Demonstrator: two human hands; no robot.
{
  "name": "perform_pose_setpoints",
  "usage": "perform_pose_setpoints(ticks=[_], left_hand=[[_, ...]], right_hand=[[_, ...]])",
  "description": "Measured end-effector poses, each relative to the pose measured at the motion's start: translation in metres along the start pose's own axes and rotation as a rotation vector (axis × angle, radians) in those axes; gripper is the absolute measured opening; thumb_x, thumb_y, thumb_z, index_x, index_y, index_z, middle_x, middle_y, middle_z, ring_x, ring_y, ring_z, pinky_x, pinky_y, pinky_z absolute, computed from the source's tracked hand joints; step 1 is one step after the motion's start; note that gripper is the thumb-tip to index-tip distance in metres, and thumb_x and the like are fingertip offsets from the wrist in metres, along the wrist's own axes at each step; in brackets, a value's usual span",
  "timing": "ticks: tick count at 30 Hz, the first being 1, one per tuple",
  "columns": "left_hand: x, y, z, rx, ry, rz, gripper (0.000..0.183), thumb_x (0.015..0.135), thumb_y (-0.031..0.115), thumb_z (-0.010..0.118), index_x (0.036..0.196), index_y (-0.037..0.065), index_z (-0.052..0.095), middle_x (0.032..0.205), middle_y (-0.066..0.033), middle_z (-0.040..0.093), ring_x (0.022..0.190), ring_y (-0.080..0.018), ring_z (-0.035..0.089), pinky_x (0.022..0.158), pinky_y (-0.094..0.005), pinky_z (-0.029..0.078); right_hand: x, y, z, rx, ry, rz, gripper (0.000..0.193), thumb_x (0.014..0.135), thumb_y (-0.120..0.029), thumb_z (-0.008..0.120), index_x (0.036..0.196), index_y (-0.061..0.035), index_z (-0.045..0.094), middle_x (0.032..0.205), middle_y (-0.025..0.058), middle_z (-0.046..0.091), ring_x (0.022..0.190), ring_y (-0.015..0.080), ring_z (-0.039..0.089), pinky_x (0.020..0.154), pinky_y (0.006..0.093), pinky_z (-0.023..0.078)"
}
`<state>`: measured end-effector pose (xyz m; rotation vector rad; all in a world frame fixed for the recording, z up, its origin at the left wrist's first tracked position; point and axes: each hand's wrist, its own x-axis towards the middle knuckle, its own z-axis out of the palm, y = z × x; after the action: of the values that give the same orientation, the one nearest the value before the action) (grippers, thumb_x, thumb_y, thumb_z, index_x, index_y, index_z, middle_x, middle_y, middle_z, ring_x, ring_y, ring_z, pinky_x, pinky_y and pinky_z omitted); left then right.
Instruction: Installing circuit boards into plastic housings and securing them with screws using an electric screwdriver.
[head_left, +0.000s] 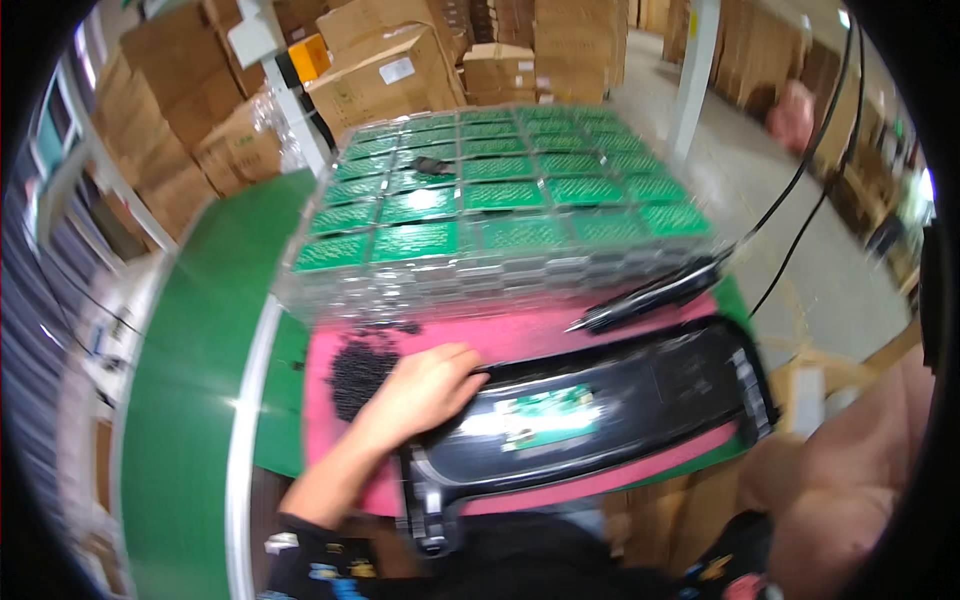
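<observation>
A long black plastic housing [640, 385] lies on a pink mat [325, 345], with a green circuit board [550, 416] inside it. My left hand [428, 388] is closed at the housing's upper left edge, its fingers curled over the rim. Beside that hand sits a pile of tiny black pieces [358, 378], which look like screws. A black electric screwdriver [655, 298] rests between the housing and the trays, tip pointing left. At the right my bent arm is large and blurred, and its hand is out of the picture.
Behind the mat stands a stack of clear plastic trays [420, 285] filled with green circuit boards; a small dark object [432, 166] lies on top. A green conveyor belt [190, 370] runs along the left. Black cables [800, 180] hang at right. Cardboard boxes [385, 80] fill the back.
</observation>
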<state>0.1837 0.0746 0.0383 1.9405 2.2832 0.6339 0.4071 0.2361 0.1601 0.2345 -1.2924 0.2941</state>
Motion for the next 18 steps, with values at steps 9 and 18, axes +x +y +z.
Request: perform_pose_setpoints(ticks=[9, 18], left_hand=[[-0.037, 0.015, 0.025, -0.197, 0.059, 0.056, 0.025, 0.089, 0.026, 0.062, 0.095, 0.002, 0.068, 0.088, -0.0235, 0.066, 0.088, -0.0405, 0.064, 0.081, -0.0473, 0.050], [-0.010, 0.004, -0.001, 0.025, -0.169, 0.005, 0.030, 0.093, 0.034, 0.061, 0.099, 0.006, 0.069, 0.085, -0.0186, 0.069, 0.082, -0.0406, 0.066, 0.073, -0.0500, 0.054]], right_hand=[[0.113, 0.024, 0.021, -0.098, 0.241, -0.649, 0.074, 0.085, -0.027, 0.068, 0.146, -0.0016, 0.035, 0.141, 0.0246, 0.046, 0.128, 0.0355, 0.048, 0.109, 0.0518, 0.035], [0.085, 0.000, -0.012, 0.018, -0.282, -0.407, 0.075, 0.084, -0.024, 0.069, 0.147, -0.0023, 0.035, 0.141, 0.0263, 0.047, 0.127, 0.0374, 0.050, 0.109, 0.0531, 0.036]])
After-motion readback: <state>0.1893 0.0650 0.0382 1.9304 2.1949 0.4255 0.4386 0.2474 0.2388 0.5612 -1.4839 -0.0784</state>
